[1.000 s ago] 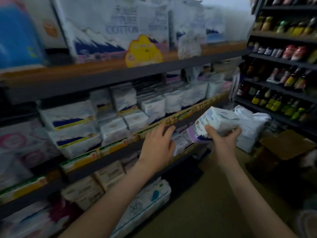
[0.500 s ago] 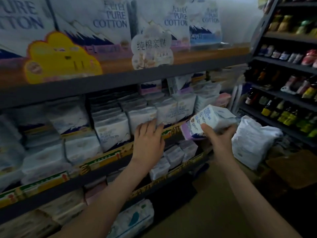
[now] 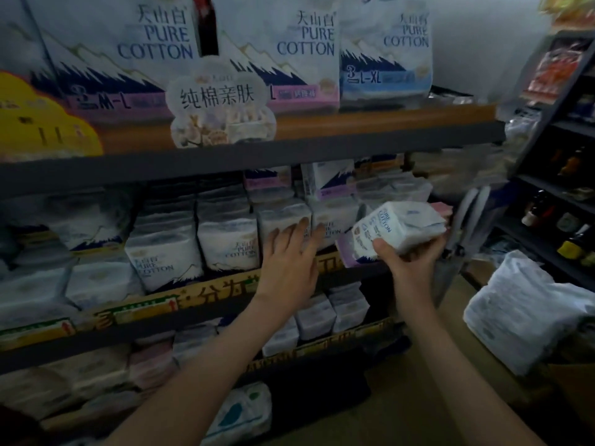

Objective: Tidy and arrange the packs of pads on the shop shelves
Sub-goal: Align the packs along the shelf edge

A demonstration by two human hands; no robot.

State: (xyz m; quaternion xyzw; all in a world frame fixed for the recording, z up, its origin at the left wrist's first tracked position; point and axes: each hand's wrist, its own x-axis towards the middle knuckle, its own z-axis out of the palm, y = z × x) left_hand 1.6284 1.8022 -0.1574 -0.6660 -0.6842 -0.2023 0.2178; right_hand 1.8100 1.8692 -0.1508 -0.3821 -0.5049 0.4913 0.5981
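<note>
A white pack of pads (image 3: 399, 225) printed "PURE COTTON", with a lilac end, was held tilted in the air just in front of the right end of the middle shelf (image 3: 193, 300). The right hand (image 3: 410, 265) gripped it from below, thumb on the near face and fingers curled round the underside. To its left, the left hand (image 3: 289, 255) was spread flat with straight fingers and held nothing. Its fingertips lay at the fronts of two upright packs (image 3: 283, 220) in the row standing along that shelf; whether they pressed on them could not be told. More packs of the same brand (image 3: 167, 252) filled the row further left, and others were stacked behind.

On the shelf below stood smaller packs (image 3: 331, 310). The top shelf (image 3: 354, 123) carried large "PURE COTTON" bags (image 3: 289, 53), with a cloud-shaped card (image 3: 219, 101) fixed to its front edge. At the right, a bulging white bag (image 3: 521, 310) sat low, near a dark rack of bottles (image 3: 573, 239).
</note>
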